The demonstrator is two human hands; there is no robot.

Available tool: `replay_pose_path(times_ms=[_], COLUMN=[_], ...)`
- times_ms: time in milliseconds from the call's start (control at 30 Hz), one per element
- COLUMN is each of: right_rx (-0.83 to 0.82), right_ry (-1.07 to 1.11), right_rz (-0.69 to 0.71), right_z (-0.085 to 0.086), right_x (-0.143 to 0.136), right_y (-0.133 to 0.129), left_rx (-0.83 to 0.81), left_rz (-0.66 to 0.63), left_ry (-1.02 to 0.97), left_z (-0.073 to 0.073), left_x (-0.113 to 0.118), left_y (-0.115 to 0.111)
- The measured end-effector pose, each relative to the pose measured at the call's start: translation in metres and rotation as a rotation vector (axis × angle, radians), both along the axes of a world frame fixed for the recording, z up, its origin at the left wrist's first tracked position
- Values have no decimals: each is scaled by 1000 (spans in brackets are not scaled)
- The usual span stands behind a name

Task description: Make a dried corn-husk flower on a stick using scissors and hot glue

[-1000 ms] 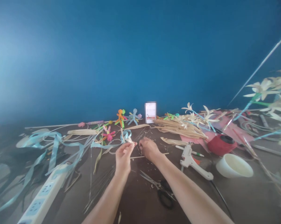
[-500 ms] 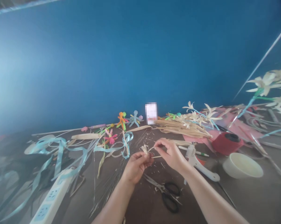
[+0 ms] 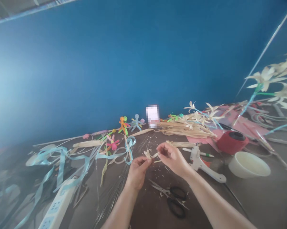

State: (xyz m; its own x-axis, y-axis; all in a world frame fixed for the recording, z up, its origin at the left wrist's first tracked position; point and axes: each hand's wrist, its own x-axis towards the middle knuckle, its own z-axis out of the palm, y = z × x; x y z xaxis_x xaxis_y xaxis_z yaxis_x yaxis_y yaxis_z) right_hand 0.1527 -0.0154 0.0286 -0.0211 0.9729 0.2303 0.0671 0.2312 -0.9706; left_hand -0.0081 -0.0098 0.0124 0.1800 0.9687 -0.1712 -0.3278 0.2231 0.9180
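Observation:
Over the middle of the dark table, my left hand (image 3: 139,170) pinches a small pale corn-husk flower (image 3: 147,154) between thumb and fingers. My right hand (image 3: 171,157) is closed at the tip of one pale husk strip (image 3: 155,155) that runs out from the flower. A thin pale stick-like piece also reaches out between the hands. Below them lie scissors (image 3: 171,194) with black handles, the blades pointing up and left. To the right of my right hand rests a white glue gun (image 3: 200,165).
A white power strip (image 3: 59,203) and light blue ribbon (image 3: 62,159) lie on the left. Dried husks (image 3: 186,128), a red roll (image 3: 232,141) and a cream bowl (image 3: 249,165) are on the right. Finished husk flowers (image 3: 265,76) stand at far right. Pipe-cleaner figures (image 3: 122,124) line the blue wall.
My right hand still holds the husk strip, which now looks flatter and wider between the hands. The fingers of my left hand have turned slightly. The view has shifted a little.

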Motion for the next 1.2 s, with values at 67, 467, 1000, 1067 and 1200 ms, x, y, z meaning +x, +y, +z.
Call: replay_pose_path(times_ms=[67,467,1000,1067,1200], right_rx=[-93,-171,-27,-26,14], right_ry=[170,185,-147,-165,-201], right_rz=[51,-14,-111,-106,-127], right_z=[-2,-11,1,2,2], right_x=[-4,-17,-20,-20,-24], right_y=[0,-1,-11,-11,-13], left_rx=[68,201,304,308,304], left_rz=[41,112,108,123,151], left_ry=[26,224,543,554,540], left_z=[-1,-2,-9,-9,-8], left_x=[0,2,-1,0,1], left_y=[0,-2,-2,-2,-2])
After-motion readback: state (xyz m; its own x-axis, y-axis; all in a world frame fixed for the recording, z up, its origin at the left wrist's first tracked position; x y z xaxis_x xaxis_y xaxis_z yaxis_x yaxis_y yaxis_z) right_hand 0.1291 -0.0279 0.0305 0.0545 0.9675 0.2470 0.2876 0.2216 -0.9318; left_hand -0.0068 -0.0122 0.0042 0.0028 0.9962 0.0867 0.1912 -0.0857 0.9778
